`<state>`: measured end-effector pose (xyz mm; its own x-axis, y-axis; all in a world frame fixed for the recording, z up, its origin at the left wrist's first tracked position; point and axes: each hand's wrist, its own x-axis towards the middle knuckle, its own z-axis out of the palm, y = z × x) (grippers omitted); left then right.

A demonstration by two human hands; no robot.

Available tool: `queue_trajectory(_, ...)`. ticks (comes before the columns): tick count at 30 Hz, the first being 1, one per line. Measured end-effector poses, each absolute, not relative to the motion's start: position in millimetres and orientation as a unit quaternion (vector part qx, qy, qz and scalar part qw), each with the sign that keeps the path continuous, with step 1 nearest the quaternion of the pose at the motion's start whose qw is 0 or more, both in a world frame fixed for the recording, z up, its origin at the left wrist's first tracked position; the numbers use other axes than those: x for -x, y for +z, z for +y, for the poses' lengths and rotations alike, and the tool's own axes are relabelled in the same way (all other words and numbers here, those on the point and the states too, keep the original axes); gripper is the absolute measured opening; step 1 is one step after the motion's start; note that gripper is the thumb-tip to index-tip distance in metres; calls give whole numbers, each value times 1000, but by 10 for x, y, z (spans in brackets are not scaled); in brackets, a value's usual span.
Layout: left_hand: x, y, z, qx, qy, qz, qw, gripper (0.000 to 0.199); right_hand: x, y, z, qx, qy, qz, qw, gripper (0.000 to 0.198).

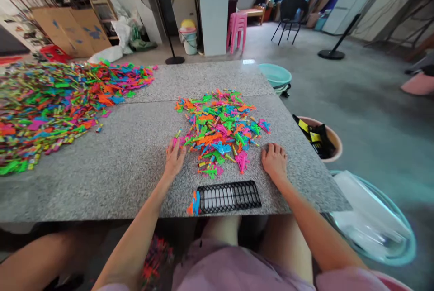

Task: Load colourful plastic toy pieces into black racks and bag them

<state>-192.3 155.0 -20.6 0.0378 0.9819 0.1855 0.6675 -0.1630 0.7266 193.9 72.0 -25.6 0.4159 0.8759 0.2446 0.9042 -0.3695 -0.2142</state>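
Observation:
A loose pile of small bright plastic toy pieces (pixel 220 123), in pink, green, orange and blue, lies on the speckled grey tabletop (pixel 135 146) before me. My left hand (pixel 174 160) rests at the pile's left edge, fingers stretched out, by some pink pieces. To the right of the pile, my right hand (pixel 274 160) lies palm down on the stone, apart from the pieces, its fingers slightly bent. Neither hand holds anything that I can see. Nearer to me sits a black mesh tray (pixel 233 197), with a few blue and orange pieces (pixel 194 202) at its left end.
A far larger heap of similar pieces (pixel 61 105) covers the table's left side. Right of the table stand a teal basin (pixel 276 76), a pink tub (pixel 334 141) with black packages, and a wide basin (pixel 405 255) with clear plastic. Another person's leg (pixel 44 255) shows lower left.

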Motion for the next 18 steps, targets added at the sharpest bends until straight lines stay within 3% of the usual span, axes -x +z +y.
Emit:
queue_trajectory(5,2110,-18,412,-699,375,527,304,46,-1990,-249,645,785,-19,-545,296,31)
queue_trajectory(9,2017,-38,-304,-728,360,483,328,55,-1613,-103,233,650,33,-640,407,28)
queue_trajectory(11,1921,-95,-434,-735,357,482,315,51,-1324,-60,-50,543,78,-755,358,30)
queue_trajectory(13,1834,-164,-449,-739,360,486,295,33,-1083,-71,-277,490,66,-821,285,36)
queue_trajectory(15,1776,-234,-421,-741,369,490,273,19,-942,-121,-406,483,35,-844,232,44)
queue_trajectory(18,1739,-325,-402,-741,390,492,239,19,-895,-200,-465,492,17,-847,200,50)
